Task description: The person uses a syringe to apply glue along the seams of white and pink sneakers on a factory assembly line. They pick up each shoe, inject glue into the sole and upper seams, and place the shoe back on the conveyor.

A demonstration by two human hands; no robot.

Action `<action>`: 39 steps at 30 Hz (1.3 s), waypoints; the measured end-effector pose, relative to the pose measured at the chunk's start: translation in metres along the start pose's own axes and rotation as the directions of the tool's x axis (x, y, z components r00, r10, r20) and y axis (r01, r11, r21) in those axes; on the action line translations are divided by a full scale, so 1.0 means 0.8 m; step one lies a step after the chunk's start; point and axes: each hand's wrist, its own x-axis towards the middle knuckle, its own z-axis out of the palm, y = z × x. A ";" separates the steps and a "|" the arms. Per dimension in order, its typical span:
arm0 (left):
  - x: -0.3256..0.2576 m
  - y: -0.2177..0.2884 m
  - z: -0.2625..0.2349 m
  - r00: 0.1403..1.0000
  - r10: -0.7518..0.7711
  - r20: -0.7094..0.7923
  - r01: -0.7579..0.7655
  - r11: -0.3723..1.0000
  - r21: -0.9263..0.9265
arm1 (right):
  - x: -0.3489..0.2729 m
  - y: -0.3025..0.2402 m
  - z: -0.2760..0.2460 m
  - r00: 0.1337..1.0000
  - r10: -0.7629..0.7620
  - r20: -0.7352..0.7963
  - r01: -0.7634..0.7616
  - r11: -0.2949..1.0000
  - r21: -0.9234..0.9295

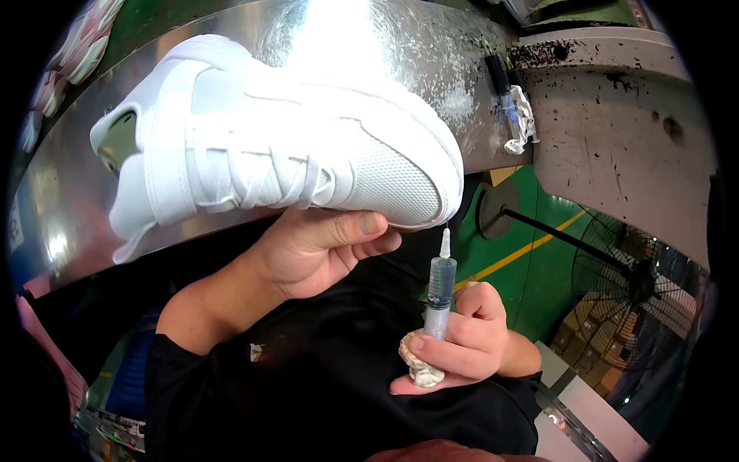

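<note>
A white lace-up sneaker (265, 150) lies tilted on its side, its toe to the right and its opening to the left. My left hand (319, 250) grips it from below near the toe, thumb on the near edge and the other fingers partly hidden. My right hand (469, 339) is closed round a clear syringe (441, 285), held upright with the tip pointing up. The needle tip is at the sole edge by the toe; whether it touches I cannot tell. A crumpled whitish wrapping covers the plunger end, by my right thumb.
Behind the sneaker stretches a shiny metal work surface (454, 85). At its right end lie a dark marker-like tube (496, 73) and crumpled white paper (523, 119). A stained pale panel (623, 131) borders it, with a black fan (639, 281) below. More shoes (85, 42) stand at far left.
</note>
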 end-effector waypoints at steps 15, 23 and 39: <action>0.000 0.000 0.018 0.997 0.014 -0.080 -0.013 1.000 0.009 | -0.006 0.002 0.008 0.998 -0.053 0.021 0.056 0.983 -0.177; -0.044 -0.008 -0.035 0.994 -0.111 -0.009 0.111 0.994 -0.009 | -0.010 0.045 -0.012 0.986 0.147 -0.084 -0.153 0.986 -0.065; -0.073 -0.003 -0.071 0.968 -0.249 -0.006 0.247 0.955 0.162 | 0.022 0.080 0.010 0.917 0.398 -0.042 -0.184 0.513 0.838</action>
